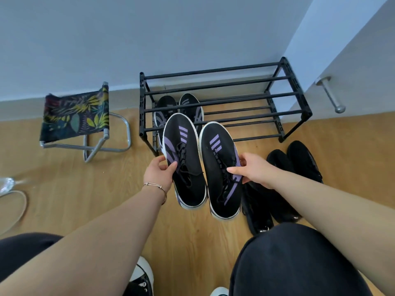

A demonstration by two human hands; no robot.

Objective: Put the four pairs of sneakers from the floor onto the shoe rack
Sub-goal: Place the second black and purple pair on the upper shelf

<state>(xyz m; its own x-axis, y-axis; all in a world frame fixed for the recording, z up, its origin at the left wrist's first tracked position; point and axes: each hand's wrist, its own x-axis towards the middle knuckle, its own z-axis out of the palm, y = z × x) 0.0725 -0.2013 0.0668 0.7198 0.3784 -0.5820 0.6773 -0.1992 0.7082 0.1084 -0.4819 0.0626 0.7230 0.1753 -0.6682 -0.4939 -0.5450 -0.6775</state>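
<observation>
While each hand (157, 173) (254, 169) grips one, the black sneakers (186, 159) (220, 167) show purple stripes and white soles.

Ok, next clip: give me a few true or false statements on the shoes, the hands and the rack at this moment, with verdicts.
1. Each hand holds one black-and-purple sneaker. True: the left hand grips the left sneaker and the right hand grips the right sneaker.
2. The black shoe rack holds no shoes. False: a black-and-purple pair already sits at its left end, on a lower tier.
3. Black sneakers lie on the floor to the right of the held pair. True.
4. The folding stool stands to the right of the rack. False: it stands to the rack's left.
5. The left wrist is bare. False: it wears a thin bracelet.
</observation>
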